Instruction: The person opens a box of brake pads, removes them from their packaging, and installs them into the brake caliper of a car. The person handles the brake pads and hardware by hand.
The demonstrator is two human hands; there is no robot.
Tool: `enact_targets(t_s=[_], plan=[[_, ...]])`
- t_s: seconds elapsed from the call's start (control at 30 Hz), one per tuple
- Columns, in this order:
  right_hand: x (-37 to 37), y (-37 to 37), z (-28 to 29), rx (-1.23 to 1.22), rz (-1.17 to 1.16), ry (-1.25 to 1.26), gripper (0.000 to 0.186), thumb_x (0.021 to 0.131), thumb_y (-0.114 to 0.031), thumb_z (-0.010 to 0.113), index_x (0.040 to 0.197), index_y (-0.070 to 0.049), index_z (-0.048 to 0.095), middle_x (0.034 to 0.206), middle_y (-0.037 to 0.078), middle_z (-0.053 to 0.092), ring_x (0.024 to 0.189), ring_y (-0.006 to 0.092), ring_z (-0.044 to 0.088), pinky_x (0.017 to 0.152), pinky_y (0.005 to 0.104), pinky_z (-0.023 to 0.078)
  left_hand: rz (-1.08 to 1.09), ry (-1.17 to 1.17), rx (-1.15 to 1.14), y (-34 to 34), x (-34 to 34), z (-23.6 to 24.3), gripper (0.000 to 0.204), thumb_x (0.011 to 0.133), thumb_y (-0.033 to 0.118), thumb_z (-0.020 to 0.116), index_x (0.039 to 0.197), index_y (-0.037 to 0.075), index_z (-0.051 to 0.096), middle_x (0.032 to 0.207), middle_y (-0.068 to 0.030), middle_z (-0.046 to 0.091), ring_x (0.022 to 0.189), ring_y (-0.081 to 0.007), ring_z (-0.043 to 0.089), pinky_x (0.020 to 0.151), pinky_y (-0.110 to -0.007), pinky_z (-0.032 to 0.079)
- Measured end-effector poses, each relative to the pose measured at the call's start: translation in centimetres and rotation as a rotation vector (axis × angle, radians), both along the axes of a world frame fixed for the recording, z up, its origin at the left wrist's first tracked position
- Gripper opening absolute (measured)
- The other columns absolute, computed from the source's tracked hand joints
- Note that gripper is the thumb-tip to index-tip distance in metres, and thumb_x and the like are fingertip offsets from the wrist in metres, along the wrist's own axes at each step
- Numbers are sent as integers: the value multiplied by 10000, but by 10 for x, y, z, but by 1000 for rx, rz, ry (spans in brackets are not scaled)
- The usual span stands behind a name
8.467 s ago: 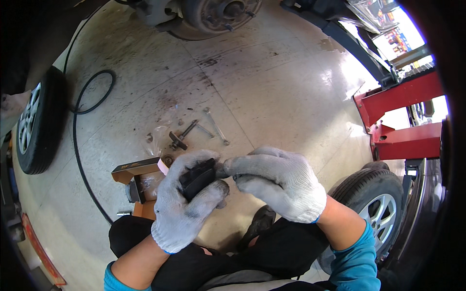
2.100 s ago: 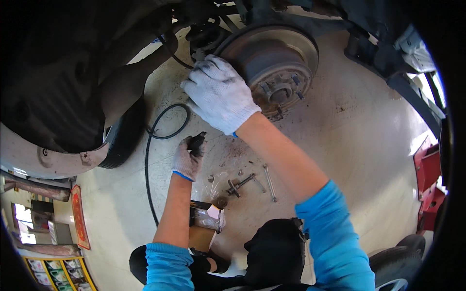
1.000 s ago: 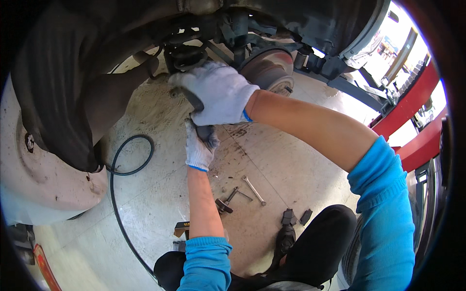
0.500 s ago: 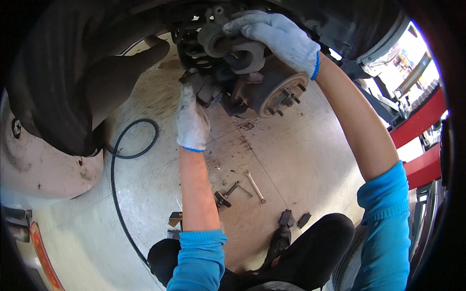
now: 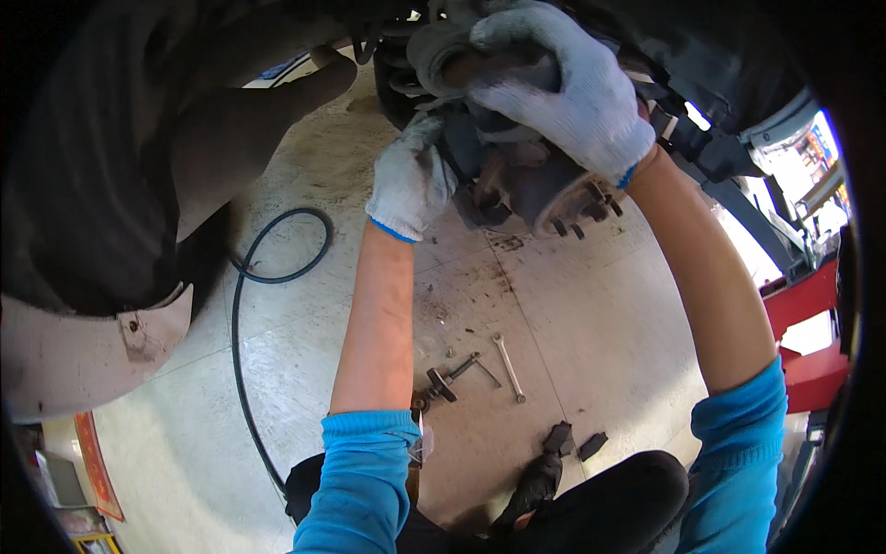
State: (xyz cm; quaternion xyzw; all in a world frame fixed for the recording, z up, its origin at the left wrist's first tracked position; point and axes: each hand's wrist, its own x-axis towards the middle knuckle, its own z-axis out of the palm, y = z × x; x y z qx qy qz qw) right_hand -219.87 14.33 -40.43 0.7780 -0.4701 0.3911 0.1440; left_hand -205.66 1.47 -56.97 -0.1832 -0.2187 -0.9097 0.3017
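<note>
My right hand (image 5: pixel 577 92), in a white knit glove, is wrapped over the raised brake caliper (image 5: pixel 438 55), its thumb and fingers on either side of the metal body. Lower and to the left, my gloved left hand (image 5: pixel 413 177) is closed on a dark brake pad (image 5: pixel 461 146) at the inner side of the brake assembly. Its fingertips are partly hidden behind the pad. Just right of the pad is the rusty brake disc (image 5: pixel 554 198), with several wheel studs standing out from its hub. The pad's exact contact with the bracket is too dark to tell.
On the floor lie a combination wrench (image 5: pixel 508 367), a clamp-like tool with a threaded rod (image 5: pixel 448 380) and two dark blocks (image 5: pixel 593 446) by my shoe. A black hose (image 5: pixel 242 360) loops at left. Dark fender liner (image 5: pixel 101 175) hangs close on the left; red lift parts (image 5: pixel 812 379) stand right.
My left hand has moved the pad right and upward, closer to the disc and caliper. My right hand has shifted from the caliper's top to a wrap around its body. The view has shifted slightly.
</note>
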Motion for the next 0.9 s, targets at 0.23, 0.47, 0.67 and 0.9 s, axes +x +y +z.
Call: enact_targets(t_s=[0.23,0.47,0.67,0.9], plan=[[-9,-17,-16,-123,125,-101,483,647,-122,907,1054,-38,661,1121,120,668,1053,253,668,913,353,535,958,-616,-910,-3,-2,-2,265,964,163,644,1182,24,700,1104,-126,747,1039,-255,709,890,-332,569],[-18,-23,-24,-138,155,-128,549,628,-117,921,1091,-18,643,1092,104,665,1004,208,664,879,337,537,1380,-815,-1681,1,1,9,256,979,57,569,1207,3,673,1231,-143,693,1112,-258,668,969,-364,549],[-6,-23,-25,-224,183,-116,561,630,-119,912,1108,-7,641,1100,101,676,1003,193,666,889,334,541,1355,-608,-1672,-7,9,4,287,960,-10,555,1202,47,697,1350,-179,626,1224,-324,614,1037,-359,519],[-14,-30,-30,-152,187,-242,516,682,-107,882,1124,9,643,1113,100,687,1016,166,664,905,318,546,1281,-632,-1695,-7,13,-3,362,951,14,609,1297,100,673,1414,-177,592,1286,-342,581,1074,-366,499]])
